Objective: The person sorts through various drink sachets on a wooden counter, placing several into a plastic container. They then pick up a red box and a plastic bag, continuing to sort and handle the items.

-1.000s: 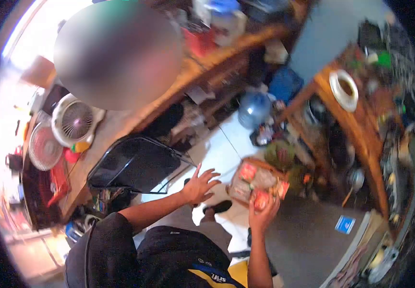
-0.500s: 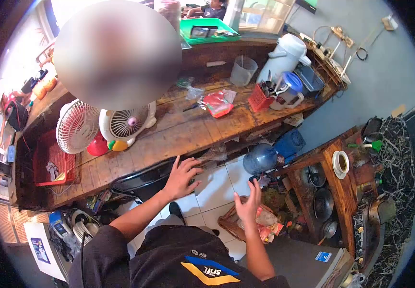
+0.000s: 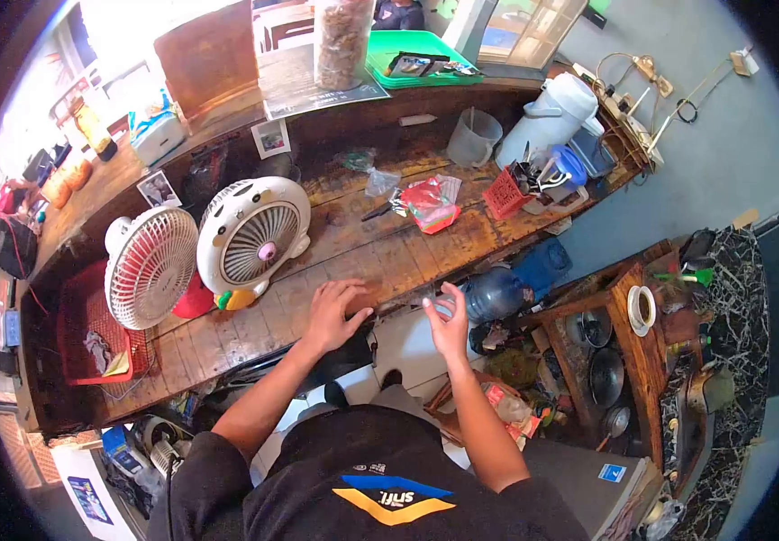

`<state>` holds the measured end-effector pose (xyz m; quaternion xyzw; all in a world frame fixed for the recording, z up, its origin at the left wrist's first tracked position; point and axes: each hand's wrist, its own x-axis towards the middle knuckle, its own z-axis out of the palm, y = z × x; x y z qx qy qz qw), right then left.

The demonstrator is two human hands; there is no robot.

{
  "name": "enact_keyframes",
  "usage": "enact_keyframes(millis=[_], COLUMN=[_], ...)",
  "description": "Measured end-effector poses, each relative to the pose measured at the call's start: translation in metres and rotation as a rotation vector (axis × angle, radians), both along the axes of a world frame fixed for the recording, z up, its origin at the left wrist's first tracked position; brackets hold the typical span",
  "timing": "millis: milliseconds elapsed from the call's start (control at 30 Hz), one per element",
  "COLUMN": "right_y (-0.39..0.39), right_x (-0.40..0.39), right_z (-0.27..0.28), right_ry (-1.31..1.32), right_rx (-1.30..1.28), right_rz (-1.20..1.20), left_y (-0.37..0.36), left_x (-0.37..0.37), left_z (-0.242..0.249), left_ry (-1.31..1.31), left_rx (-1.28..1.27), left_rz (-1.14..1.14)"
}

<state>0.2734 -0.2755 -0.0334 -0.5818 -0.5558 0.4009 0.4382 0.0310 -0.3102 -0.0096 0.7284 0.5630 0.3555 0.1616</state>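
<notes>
My left hand (image 3: 337,316) reaches out over the front edge of the wooden counter (image 3: 353,243), its fingers loosely bent and apart, holding nothing. A short way to the right, my right hand (image 3: 448,320) is raised in front of the same edge. Its thumb and fingers are spread, also with nothing in them. Behind it in this view stands a large blue water jug (image 3: 495,294). Nearest on the counter beyond both hands lies a red and clear plastic packet (image 3: 432,204). To the left of my left hand stands a white fan (image 3: 259,239).
A second fan (image 3: 150,268) stands by a red basket (image 3: 92,316) on the left. At the right end are a white thermos jug (image 3: 556,117), a red utensil basket (image 3: 504,197) and a clear plastic pitcher (image 3: 474,138). Wooden shelves with pans (image 3: 605,377) flank my right side.
Both hands have moved forward to the counter's edge, and the right has shifted left, closer to the other. The view has shifted, and the blurred patch at upper left is gone.
</notes>
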Motion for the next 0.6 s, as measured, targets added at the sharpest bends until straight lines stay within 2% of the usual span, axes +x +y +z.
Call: enact_keyframes(millis=[67, 233, 300, 400, 433, 500, 600], right_y=[0.022, 0.105, 0.138, 0.183, 0.196, 0.216, 0.238], right_x=[0.003, 0.011, 0.011, 0.014, 0.015, 0.019, 0.034], right_z=[-0.006, -0.028, -0.022, -0.024, -0.026, -0.026, -0.038], right_ry=[0.142, 0.292, 0.310, 0.408, 0.377, 0.328, 0.288], right_rx=[-0.028, -0.077, -0.244, -0.329, -0.326, -0.364, -0.400], right_rz=[-0.045, -0.060, -0.142, -0.103, -0.068, 0.014, 0.140], left_y=[0.011, 0.063, 0.095, 0.143, 0.156, 0.181, 0.201], left_x=[0.000, 0.007, 0.015, 0.033, 0.037, 0.040, 0.032], left_z=[0.000, -0.002, -0.007, -0.021, -0.026, -0.038, -0.060], left_ry=[0.000, -0.004, 0.064, 0.111, 0.115, 0.322, 0.368], left_rx=[-0.016, -0.047, -0.054, -0.042, -0.053, -0.066, -0.098], left_rz=[0.023, 0.096, 0.140, 0.286, 0.309, 0.425, 0.454])
